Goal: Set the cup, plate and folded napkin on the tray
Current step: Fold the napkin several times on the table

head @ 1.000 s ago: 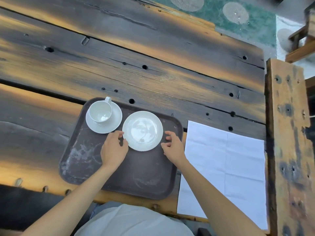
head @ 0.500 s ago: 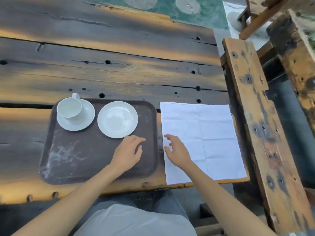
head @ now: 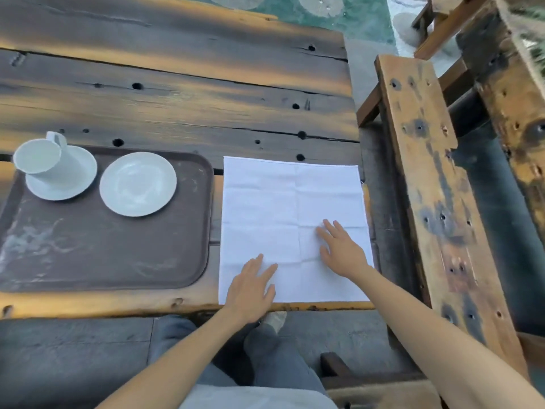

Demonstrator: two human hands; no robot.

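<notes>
A dark brown tray (head: 103,255) lies on the wooden table at the left. A white cup (head: 39,156) stands on a white saucer (head: 73,181) in the tray's far left corner. Beside it on the tray rests a small white plate (head: 138,184). To the right of the tray a white napkin (head: 280,202) lies spread flat and unfolded on the table. My left hand (head: 250,287) rests flat on the napkin's near left part, fingers apart. My right hand (head: 339,249) lies flat on the napkin's near right part, fingers spread.
The table's near edge (head: 118,305) runs just below the tray and napkin. A weathered wooden bench (head: 427,187) stands close to the table's right end. My legs and a shoe (head: 274,318) show below the table edge. Green paving lies beyond the table.
Both hands left the plate and tray and moved right onto the napkin. The view swung right, so the tray now sits at the left.
</notes>
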